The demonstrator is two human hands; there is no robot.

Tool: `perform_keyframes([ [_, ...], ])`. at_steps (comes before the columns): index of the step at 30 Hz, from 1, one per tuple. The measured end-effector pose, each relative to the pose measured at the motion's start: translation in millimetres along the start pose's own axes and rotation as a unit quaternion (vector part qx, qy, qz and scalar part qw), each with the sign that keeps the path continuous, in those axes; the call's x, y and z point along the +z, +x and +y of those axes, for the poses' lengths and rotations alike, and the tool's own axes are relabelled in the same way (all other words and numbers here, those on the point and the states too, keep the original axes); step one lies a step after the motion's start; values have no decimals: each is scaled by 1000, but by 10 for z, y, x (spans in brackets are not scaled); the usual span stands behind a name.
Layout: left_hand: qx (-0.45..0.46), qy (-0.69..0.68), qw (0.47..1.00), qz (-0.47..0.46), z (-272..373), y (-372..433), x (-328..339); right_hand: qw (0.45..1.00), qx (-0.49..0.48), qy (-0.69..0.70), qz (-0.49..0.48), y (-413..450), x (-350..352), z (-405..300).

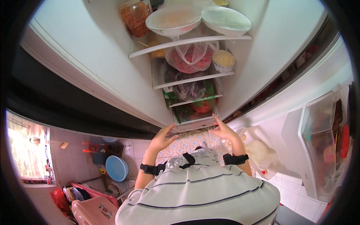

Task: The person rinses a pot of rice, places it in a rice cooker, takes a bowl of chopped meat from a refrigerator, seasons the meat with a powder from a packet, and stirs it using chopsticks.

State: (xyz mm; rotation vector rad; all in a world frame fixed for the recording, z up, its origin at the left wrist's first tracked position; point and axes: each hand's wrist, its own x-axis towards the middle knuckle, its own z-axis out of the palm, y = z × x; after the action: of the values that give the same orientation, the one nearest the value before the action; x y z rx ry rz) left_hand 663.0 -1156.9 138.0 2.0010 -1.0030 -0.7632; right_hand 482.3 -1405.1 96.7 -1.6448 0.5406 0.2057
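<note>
Both hands are low before an opened refrigerator. My left hand (164, 138) has its fingers apart near the left front end of the lowest drawer (194, 120). At that drawer's right front corner is my right hand (223, 130), fingers spread; whether its fingertips touch the drawer I cannot tell. Inside the drawer lie green vegetables and a red and green bag (204, 104). Higher shelves hold a clear bag of red food (191, 57), a small bowl of pale yellow food (224, 59), two film-covered bowls (173, 21) (226, 21) and a jar of red food (135, 18).
The opened refrigerator door (295, 129) with filled clear bins (319, 152) is at the right. At lower left are a blue basin (117, 168), a pink plastic chair (92, 209) and a red bag (59, 198). Patterned floor tiles (197, 140) show below the refrigerator.
</note>
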Motion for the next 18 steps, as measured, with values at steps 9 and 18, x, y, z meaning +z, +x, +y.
perform_keyframes([
  [9,151,-4,983,109,319,329,-79,995,-73,66,12,72,-85,-335],
  [18,196,-11,931,309,961,729,-251,968,-194,156,-39,197,-174,-943],
])
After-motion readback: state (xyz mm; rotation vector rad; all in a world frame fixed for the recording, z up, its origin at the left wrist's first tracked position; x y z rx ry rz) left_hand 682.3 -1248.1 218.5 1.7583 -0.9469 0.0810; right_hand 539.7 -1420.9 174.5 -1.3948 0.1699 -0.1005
